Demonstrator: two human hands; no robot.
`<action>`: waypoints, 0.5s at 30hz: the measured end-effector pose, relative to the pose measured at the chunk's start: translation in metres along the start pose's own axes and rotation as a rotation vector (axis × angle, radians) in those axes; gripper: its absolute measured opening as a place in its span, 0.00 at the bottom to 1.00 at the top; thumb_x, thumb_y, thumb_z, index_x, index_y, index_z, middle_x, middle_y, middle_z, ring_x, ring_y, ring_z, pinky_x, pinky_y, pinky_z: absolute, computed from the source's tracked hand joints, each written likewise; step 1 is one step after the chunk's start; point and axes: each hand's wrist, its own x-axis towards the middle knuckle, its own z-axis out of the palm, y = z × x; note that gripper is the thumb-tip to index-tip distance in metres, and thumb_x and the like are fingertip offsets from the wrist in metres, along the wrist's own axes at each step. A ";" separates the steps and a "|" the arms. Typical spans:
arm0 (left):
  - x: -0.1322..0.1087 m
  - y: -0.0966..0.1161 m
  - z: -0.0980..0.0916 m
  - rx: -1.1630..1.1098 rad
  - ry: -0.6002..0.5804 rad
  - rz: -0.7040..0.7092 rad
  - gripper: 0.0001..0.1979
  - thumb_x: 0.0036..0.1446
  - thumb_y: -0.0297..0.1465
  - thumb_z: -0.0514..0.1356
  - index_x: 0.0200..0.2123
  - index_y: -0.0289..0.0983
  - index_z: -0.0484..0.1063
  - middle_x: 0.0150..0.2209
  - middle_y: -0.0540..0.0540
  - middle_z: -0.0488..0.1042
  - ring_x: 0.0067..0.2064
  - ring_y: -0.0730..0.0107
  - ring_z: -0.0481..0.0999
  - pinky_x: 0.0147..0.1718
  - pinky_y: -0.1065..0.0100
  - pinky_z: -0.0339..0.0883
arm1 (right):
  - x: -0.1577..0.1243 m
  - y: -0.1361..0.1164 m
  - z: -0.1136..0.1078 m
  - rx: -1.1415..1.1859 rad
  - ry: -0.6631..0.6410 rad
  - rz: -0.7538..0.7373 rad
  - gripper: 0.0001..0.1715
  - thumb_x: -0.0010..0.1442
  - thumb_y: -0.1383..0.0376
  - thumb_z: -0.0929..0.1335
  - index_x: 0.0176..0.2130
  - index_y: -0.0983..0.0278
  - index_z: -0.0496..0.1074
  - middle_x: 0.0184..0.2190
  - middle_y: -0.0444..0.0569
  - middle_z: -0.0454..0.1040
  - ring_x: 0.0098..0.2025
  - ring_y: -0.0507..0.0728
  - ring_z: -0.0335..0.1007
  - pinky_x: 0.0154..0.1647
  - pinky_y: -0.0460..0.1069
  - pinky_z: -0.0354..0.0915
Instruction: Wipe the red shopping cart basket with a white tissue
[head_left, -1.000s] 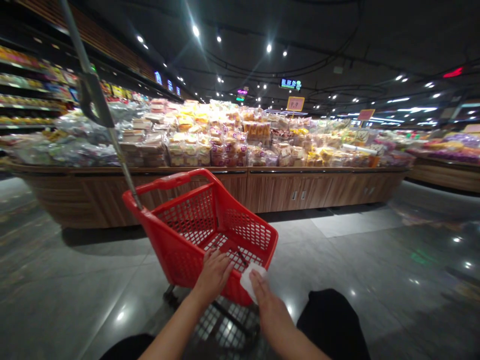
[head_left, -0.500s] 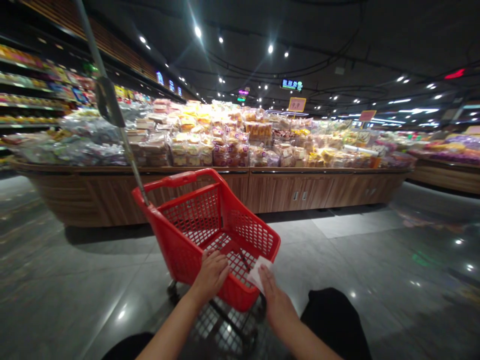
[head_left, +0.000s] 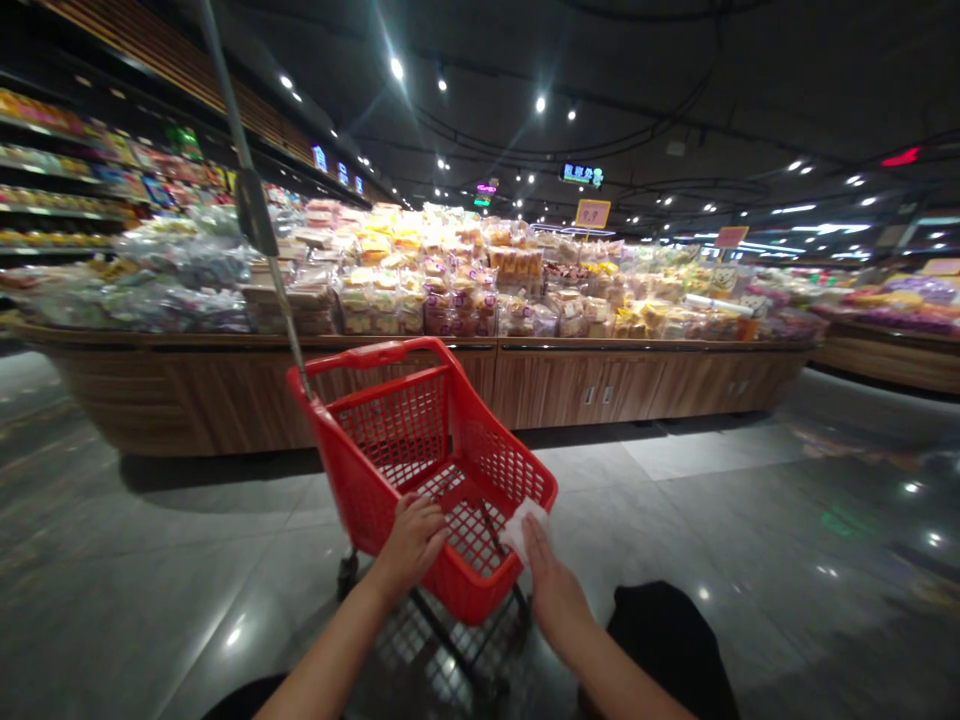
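Observation:
A red plastic shopping cart (head_left: 390, 440) with a mesh-sided basket stands directly in front of me, and a tall grey pole (head_left: 251, 190) rises from its back left corner. My left hand (head_left: 411, 545) grips the cart's near left rim. My right hand (head_left: 553, 590) sits at the near right corner, its fingers pressing a white tissue (head_left: 523, 527) onto the rim. The basket holds no visible goods, though my hands hide part of its floor.
Ahead stands a long wooden-sided display (head_left: 570, 390) piled with bagged baked goods. Stocked shelves (head_left: 60, 180) line the left, and another display (head_left: 892, 340) sits at the right. The floor is polished grey tile (head_left: 187, 560). My dark-clothed knee (head_left: 667, 650) shows at the lower right.
The cart and pole have shifted right in view, with the pole leaning more upright. The white tissue has slid farther along the right rim under my right hand.

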 end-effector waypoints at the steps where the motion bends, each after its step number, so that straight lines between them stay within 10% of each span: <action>1: 0.000 0.000 -0.001 0.001 -0.001 0.000 0.12 0.55 0.29 0.49 0.22 0.38 0.66 0.26 0.51 0.70 0.36 0.69 0.68 0.49 0.58 0.52 | -0.006 -0.006 0.004 0.013 -0.026 -0.051 0.55 0.46 0.84 0.54 0.64 0.57 0.24 0.66 0.48 0.37 0.52 0.57 0.69 0.42 0.48 0.70; 15: -0.007 0.015 -0.020 0.114 0.004 -0.043 0.09 0.51 0.26 0.51 0.26 0.39 0.70 0.32 0.49 0.74 0.41 0.65 0.69 0.55 0.49 0.47 | 0.029 0.029 -0.018 0.002 0.070 0.036 0.51 0.49 0.83 0.53 0.65 0.54 0.30 0.66 0.45 0.40 0.50 0.58 0.70 0.43 0.50 0.69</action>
